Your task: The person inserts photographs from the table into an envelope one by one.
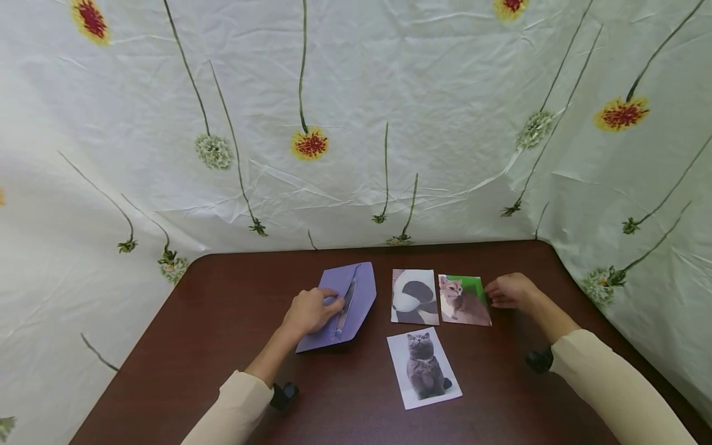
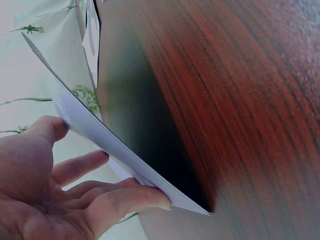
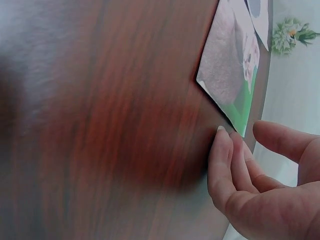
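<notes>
My left hand (image 1: 311,312) grips a purple envelope (image 1: 364,296) whose flap is unfolded to the right. In the left wrist view the envelope (image 2: 100,132) is tilted, one side raised off the table, with the left hand's fingers (image 2: 125,202) and thumb against it. Something partly shows inside its opening. At the right edge of a photo of a reddish cat on green (image 1: 464,306) is my right hand (image 1: 512,290). The right wrist view shows thumb and fingers apart around the corner of that photo (image 3: 225,65); whether they touch it I cannot tell.
Left of the reddish cat photo lies a grey-and-white picture (image 1: 414,296). Nearer me is a photo of a grey cat (image 1: 425,364), slightly turned. All lie on a dark red-brown table (image 1: 222,309). A white flowered cloth (image 1: 356,93) hangs behind it.
</notes>
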A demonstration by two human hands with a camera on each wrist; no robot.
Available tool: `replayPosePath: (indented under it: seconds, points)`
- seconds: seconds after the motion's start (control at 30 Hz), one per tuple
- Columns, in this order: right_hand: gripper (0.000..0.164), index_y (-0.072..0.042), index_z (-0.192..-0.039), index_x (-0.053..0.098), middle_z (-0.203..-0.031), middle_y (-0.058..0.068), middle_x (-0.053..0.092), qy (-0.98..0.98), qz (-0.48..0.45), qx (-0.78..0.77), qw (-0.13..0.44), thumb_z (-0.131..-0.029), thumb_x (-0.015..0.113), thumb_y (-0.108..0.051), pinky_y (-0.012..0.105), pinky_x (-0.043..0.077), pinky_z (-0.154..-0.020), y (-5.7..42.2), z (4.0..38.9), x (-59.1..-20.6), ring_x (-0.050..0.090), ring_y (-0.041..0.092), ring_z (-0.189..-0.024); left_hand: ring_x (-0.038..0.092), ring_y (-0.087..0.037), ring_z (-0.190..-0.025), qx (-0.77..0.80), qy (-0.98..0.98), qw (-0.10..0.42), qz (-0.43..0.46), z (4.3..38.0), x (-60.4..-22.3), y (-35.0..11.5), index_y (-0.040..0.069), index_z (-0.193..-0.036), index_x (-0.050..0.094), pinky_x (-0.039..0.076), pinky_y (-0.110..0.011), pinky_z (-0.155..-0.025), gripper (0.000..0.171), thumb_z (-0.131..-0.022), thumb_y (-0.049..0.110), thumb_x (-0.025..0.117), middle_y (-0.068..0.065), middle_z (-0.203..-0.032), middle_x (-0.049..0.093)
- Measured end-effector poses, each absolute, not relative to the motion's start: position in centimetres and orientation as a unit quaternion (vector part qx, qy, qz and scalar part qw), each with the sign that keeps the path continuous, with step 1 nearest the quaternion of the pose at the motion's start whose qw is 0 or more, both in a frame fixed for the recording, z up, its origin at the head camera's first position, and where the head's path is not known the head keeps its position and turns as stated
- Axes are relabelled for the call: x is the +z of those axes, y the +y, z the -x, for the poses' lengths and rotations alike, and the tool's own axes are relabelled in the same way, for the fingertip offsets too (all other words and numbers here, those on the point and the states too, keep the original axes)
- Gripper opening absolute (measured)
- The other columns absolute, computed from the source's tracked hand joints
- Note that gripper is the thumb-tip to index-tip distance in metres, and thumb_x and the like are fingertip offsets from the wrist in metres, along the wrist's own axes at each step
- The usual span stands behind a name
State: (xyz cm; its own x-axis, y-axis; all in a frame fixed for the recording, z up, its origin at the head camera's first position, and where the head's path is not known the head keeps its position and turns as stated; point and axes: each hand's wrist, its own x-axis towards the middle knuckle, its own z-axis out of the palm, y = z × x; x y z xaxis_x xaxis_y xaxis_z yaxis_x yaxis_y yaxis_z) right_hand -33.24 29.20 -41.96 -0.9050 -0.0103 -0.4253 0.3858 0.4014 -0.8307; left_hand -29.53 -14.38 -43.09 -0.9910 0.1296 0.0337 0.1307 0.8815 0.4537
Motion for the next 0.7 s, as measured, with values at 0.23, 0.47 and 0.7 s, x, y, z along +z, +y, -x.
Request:
replayPosePath:
  seconds: [0.23, 0.47, 0.7]
  points:
    - [0.051, 0.018, -0.138, 0.047, -0.102, 0.015, 0.067, 0.815, -0.125, -0.538, 0.177, -0.097, 0.055, -0.011, 0.033, 0.059, -0.08, 29.0, 34.7, -42.0, 0.066, 0.017, -0.078, 0.069, -0.038, -0.108, -0.237, -0.969, 0.005, 0.067, 29.6, -43.1, -14.4, 0.015, -0.124, 0.075, 0.056, -0.05, -0.083, 0.04, -0.095, 0.039, 0.063, -0.017, -0.124, 0.072]
    - [0.054, 0.017, -0.141, 0.045, -0.123, 0.028, 0.063, 0.822, -0.127, -0.526, 0.177, -0.098, 0.054, -0.014, 0.034, 0.059, -0.08, 28.9, 35.6, -41.8, 0.067, 0.019, -0.085, 0.07, -0.038, -0.107, -0.238, -0.969, 0.004, 0.069, 29.6, -43.2, -14.3, 0.015, -0.125, 0.074, 0.056, -0.05, -0.084, 0.04, -0.095, 0.039, 0.063, -0.017, -0.124, 0.071]
    - [0.053, 0.017, -0.14, 0.046, -0.118, 0.025, 0.065, 0.825, -0.137, -0.518, 0.178, -0.098, 0.054, -0.016, 0.036, 0.059, -0.082, 28.6, 36.0, -41.7, 0.068, 0.022, -0.087, 0.071, -0.036, -0.103, -0.237, -0.969, 0.0, 0.063, 29.5, -43.0, -14.4, 0.014, -0.125, 0.074, 0.056, -0.048, -0.079, 0.04, -0.095, 0.038, 0.063, -0.018, -0.124, 0.071]
